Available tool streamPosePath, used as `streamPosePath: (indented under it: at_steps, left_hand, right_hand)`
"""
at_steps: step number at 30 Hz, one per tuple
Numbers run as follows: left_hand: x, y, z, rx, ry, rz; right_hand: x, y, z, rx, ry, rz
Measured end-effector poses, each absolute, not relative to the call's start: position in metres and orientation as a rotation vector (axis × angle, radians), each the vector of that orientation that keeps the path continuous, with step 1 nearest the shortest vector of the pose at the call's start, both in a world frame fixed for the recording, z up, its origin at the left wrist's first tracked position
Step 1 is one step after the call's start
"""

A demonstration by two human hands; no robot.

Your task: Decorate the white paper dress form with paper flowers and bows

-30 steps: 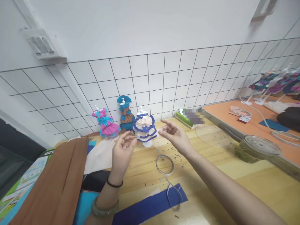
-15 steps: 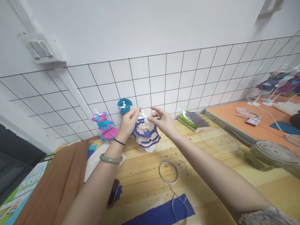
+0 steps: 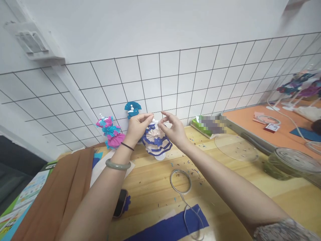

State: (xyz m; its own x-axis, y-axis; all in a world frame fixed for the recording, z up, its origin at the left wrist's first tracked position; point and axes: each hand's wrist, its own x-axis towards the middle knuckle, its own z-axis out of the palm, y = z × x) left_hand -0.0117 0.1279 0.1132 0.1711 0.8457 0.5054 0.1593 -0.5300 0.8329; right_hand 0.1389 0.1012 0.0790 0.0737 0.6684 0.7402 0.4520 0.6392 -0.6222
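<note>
A small paper dress in cream and dark blue (image 3: 157, 144) sits on a white miniature dress form, whose round base (image 3: 159, 157) rests on the table. My left hand (image 3: 138, 129) is at the upper left of the dress, thumb and fingers pinched together beside the form's top. On the other side, my right hand (image 3: 176, 130) pinches with thumb and finger by the dress's shoulder, its index finger raised. Whatever lies between the fingertips of either hand is too small to make out. The form's top is partly hidden by my fingers.
Behind stand a pink and blue dress (image 3: 114, 135) and a teal one (image 3: 132, 108) against the gridded wall. Nearer lie a tape roll (image 3: 180, 181), blue paper (image 3: 170, 226), a phone (image 3: 120, 202), brown paper (image 3: 57, 194) and paper scraps. At right are a clear disc (image 3: 233, 147) and a ribbon spool (image 3: 281, 169).
My left hand has shifted slightly right over the form's top, covering more of it. My right hand stays by the dress's shoulder. The view has tilted a little.
</note>
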Motion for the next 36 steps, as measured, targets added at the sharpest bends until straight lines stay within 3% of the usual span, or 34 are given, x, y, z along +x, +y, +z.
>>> streamPosePath:
  at_steps: [15, 25, 36]
  left_hand:
    - [-0.0114, 0.1283, 0.1124, 1.799, 0.909, 1.421]
    - [-0.0135, 0.1293, 0.1126, 1.794, 0.932, 1.392]
    - [-0.011, 0.1309, 0.1119, 1.82, 0.932, 1.398]
  right_hand:
    - [0.1338, 0.1003, 0.0818, -0.977, -1.569, 0.193]
    - [0.1371, 0.1087, 0.0811, -0.946, -1.427, 0.551]
    - [0.1393, 0.1074, 0.0825, -0.885, -1.383, 0.681]
